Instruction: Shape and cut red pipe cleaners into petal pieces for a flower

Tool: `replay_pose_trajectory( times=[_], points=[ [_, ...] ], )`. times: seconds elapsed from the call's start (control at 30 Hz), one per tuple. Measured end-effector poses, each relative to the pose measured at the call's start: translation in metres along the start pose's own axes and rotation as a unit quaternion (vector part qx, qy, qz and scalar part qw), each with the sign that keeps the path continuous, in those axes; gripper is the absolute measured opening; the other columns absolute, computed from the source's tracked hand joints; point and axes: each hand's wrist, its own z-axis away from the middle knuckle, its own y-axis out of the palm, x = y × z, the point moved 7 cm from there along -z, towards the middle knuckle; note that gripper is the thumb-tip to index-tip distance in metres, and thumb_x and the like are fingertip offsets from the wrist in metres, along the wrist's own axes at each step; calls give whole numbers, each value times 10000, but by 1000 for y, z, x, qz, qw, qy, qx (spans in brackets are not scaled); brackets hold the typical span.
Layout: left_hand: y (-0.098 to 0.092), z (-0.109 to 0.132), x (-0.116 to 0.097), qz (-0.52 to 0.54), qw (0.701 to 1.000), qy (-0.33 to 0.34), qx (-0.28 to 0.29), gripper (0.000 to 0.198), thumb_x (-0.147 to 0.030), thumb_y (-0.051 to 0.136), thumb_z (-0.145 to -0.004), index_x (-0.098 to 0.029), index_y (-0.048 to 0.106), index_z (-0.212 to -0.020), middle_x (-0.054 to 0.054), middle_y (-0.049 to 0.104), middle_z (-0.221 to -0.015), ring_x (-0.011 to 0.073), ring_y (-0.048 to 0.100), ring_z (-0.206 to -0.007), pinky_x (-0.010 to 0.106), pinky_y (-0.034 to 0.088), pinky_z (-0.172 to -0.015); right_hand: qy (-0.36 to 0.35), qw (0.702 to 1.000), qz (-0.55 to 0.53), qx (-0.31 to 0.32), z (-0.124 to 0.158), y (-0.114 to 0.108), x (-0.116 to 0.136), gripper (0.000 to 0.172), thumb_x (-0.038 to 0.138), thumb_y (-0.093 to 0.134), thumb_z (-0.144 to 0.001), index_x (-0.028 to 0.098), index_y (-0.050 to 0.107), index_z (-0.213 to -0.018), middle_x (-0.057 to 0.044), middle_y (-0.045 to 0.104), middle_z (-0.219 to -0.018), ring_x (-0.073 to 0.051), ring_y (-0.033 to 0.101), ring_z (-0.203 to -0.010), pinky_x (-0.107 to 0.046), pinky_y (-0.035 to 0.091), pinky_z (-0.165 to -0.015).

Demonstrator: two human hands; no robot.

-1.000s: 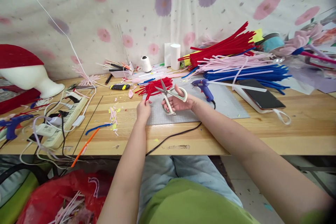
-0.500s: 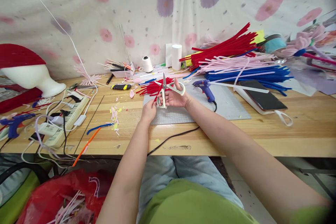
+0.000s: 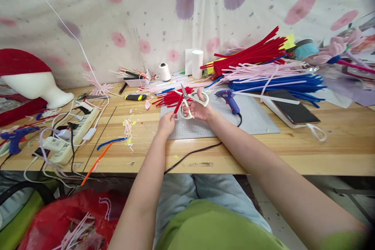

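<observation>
Red pipe cleaner (image 3: pixel 178 105) slants up and far-right from the left hand (image 3: pixel 166 124) pinching its near end, above the tabletop (image 3: pixel 336 144); right hand (image 3: pixel 199 110) grips scissors (image 3: pixel 187 101), blades parted around it.

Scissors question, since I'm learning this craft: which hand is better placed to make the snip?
Right hand: it grips the scissors; the left hand holds the red pipe cleaner.
</observation>
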Motion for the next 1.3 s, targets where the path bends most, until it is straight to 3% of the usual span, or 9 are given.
replay_pose_trajectory(
  times=[0.5,0.67,0.83,1.0,1.1,1.2,1.3],
  points=[
    [0,0,1,-33,999,-9,-10,231,-200,390,-826,-194,617,-780,51,647,-827,169,574,-823,259,401,-750,42,999,-22,14,4,0,-5,677,753,137,-758,161,461,-704,11,404,-524,-103,406,-474,-246,398,-495],
    [-3,1,0,-40,999,-13,-15,227,-185,392,-823,-195,615,-781,54,648,-834,173,577,-835,262,398,-756,51,997,-47,20,3,0,-9,584,667,198,-821,159,451,-686,22,383,-501,-98,400,-455,-232,394,-467],
    [-3,0,2,-58,998,-27,-18,238,-188,377,-832,-196,610,-785,64,652,-857,181,580,-844,266,396,-744,69,997,-45,-4,0,-9,-10,439,481,240,-900,151,456,-706,47,331,-466,-71,296,-391,-179,304,-397],
    [-8,-1,5,-59,996,-45,-48,244,-181,358,-842,-192,601,-829,71,649,-892,188,580,-866,276,392,-753,123,992,3,26,12,-7,-5,582,639,224,-831,134,502,-751,-10,448,-546,-123,443,-518,-268,417,-536],
    [-17,0,9,-51,991,-64,-101,264,-187,326,-860,-187,590,-856,78,644,-922,190,576,-888,282,389,-774,154,986,55,11,22,-18,-3,595,662,258,-813,131,516,-742,-22,480,-574,-130,469,-538,-290,431,-571],
    [-25,-2,11,-43,984,-69,-159,291,-191,287,-876,-171,575,-911,95,632,-972,187,564,-931,282,386,-809,101,990,88,-36,28,-36,4,537,629,318,-821,139,519,-731,-6,480,-576,-118,474,-534,-284,442,-593],
    [-21,-17,3,-65,985,-27,-156,317,-214,269,-885,-156,574,-944,118,618,-984,200,547,-964,299,384,-840,-10,991,105,-83,32,-52,15,452,571,389,-829,150,518,-730,8,483,-575,-107,485,-534,-261,445,-596]
  ],
)
